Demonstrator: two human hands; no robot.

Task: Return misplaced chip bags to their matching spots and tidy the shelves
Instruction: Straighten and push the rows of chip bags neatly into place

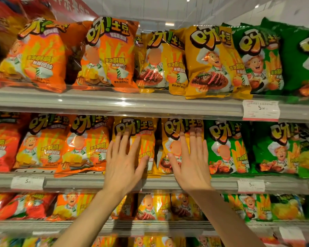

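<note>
both hands are up at the middle shelf (114,181), fingers spread wide and flat, not gripping anything. left hand (124,164) is pressed on a yellow chip bag (143,139) standing at the shelf's front edge, right hand (191,163) on the yellow bag (173,139) just beside it. orange bags (86,145) sit to the left, green bags (225,148) to the right. top shelf (114,102) runs the same way, orange, yellow, green, with a price tag (260,110) on its front edge toward the right.

yellow chip bags (151,138) | upright | middle shelf, between orange and green
</note>
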